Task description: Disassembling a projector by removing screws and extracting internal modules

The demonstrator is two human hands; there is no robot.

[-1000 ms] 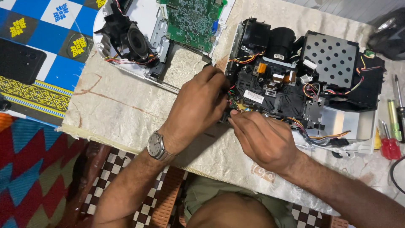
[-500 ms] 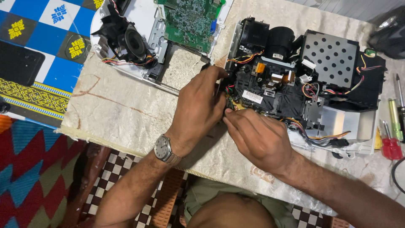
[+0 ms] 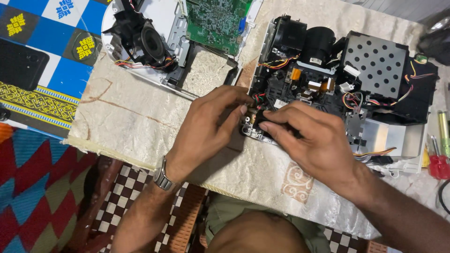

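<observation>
Both hands meet at the near corner of the opened projector chassis [image 3: 337, 93] on the cream cloth [image 3: 140, 126], left hand [image 3: 211, 126] and right hand [image 3: 309, 140] pinching a small dark part [image 3: 255, 116] between their fingertips, beside a green circuit board [image 3: 215, 21].

Two hands [image 3: 211, 126], two screwdrivers [image 3: 438, 159]

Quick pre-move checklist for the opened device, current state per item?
1. Both hands on the work: left hand and right hand meet at the near edge of the opened device. Ok.
2. Small part between fingertips: hidden. Cannot tell.
3. Loose coloured wires away from fingers: ok.
4. Green circuit board set aside on the white cover: ok.
5. Red-handled screwdriver nearby at the right: ok.
</observation>
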